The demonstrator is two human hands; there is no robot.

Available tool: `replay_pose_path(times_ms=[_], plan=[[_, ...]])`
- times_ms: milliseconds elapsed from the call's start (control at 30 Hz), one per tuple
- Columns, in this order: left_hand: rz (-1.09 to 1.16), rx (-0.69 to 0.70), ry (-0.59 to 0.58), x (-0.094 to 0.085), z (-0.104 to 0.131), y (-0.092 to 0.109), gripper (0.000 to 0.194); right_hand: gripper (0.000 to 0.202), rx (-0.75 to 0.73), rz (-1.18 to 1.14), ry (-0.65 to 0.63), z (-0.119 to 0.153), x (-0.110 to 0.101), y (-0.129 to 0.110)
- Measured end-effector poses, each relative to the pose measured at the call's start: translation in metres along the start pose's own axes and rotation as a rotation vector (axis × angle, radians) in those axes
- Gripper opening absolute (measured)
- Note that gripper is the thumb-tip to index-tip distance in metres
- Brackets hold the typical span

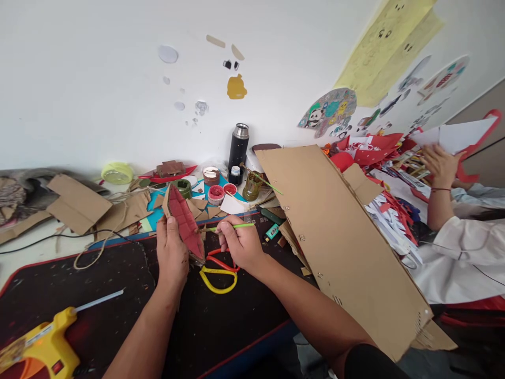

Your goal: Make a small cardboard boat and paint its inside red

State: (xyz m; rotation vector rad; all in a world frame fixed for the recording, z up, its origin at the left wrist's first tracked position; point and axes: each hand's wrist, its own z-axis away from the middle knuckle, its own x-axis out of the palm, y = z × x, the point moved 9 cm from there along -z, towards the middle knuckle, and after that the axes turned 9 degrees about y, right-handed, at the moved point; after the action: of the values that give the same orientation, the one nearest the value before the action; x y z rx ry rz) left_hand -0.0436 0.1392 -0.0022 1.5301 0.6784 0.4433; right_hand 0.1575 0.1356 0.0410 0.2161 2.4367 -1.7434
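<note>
My left hand [172, 252] holds a cardboard boat shape [183, 218] upright and tilted, its inner face painted red. My right hand [240, 242] pinches a thin green paintbrush [242, 226], whose tip is at the right edge of the red face. Under my hands, scissors with a yellow and a red handle loop [219, 282] lie on the black mat [130, 326]. Behind the boat shape stand open paint pots, among them a red one [215, 195] and a green one [183, 188].
A yellow glue gun [51, 342] lies at the lower left. A large cardboard sheet [347, 252] slants along the right. Behind the pots stands a black thermos [239, 150]. At the far right a person's hand [441, 166] holds red-edged white paper [457, 134].
</note>
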Motion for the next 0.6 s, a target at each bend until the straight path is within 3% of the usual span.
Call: replay_pose_path(times_ms=[233,400,600], plan=[[-0.01,-0.023,0.013,-0.001,-0.003,-0.005,0.059,0.048,-0.015,0.032,-0.026,0.003,-0.002,-0.005],[-0.003,-0.013,0.006,0.0,-0.003,-0.008,0.061,0.051,-0.052,-0.026,0.034,-0.004,-0.009,-0.012],[0.022,-0.045,0.028,-0.001,-0.004,-0.011,0.062,0.057,0.032,0.002,0.021,0.005,-0.009,0.007]])
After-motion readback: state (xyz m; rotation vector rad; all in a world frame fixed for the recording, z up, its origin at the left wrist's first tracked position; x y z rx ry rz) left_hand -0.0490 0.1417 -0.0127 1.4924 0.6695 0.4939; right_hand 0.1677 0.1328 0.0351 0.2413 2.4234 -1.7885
